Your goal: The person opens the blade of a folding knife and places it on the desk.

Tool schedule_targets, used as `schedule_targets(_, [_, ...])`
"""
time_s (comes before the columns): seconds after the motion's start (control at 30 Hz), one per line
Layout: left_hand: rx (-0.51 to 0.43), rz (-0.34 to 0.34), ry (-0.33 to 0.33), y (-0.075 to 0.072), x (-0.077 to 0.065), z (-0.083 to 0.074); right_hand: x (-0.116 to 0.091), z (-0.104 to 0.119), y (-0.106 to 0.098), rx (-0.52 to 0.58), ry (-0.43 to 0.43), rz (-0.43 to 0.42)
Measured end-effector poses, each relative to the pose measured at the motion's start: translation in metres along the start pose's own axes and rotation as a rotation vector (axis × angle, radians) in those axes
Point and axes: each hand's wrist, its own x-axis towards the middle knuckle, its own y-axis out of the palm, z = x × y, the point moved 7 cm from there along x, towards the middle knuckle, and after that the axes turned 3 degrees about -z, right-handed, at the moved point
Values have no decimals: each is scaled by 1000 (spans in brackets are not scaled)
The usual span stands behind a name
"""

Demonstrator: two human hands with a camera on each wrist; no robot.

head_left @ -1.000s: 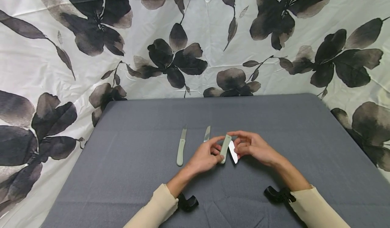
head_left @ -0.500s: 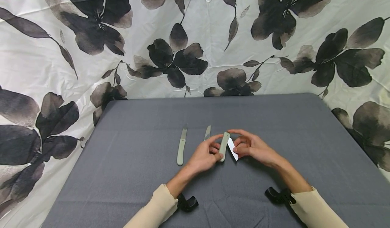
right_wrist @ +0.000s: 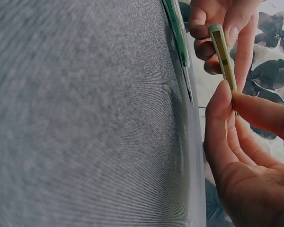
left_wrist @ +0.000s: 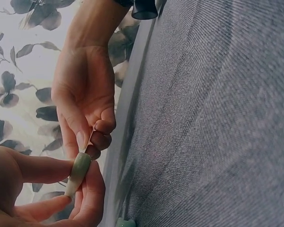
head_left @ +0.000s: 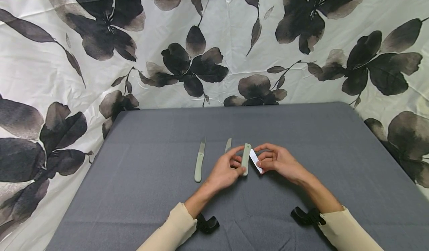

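Note:
Over the table, a folding knife [head_left: 246, 159] is held between both hands, its pale green handle nearly upright and its blade [head_left: 255, 160] partly swung out to the right. My left hand [head_left: 225, 172] pinches the handle between thumb and fingers. With thumb and fingertips, my right hand [head_left: 279, 163] pinches the blade. In the right wrist view the slot of the handle [right_wrist: 222, 51] faces the camera. A second knife [head_left: 199, 167], unfolded, lies left of my hands. Just behind my left hand a third knife [head_left: 228, 145] shows its blade; its handle is hidden.
Grey cloth covers the table [head_left: 140, 191]. Behind it hangs a white curtain [head_left: 234, 57] with dark flowers. Each wrist wears a black camera mount, one [head_left: 207, 224] by the left sleeve and another [head_left: 303, 215] by the right.
The held knife has shifted slightly left and away, its handle more upright. The angle between blade and handle looks a little wider. My right index fingertip has come off the handle's top end.

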Motion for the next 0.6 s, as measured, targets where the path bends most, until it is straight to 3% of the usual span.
schedule_targets(0.6, [35,45,26,-1,-4,5,-7,-2,-10,-76,-20,-22])
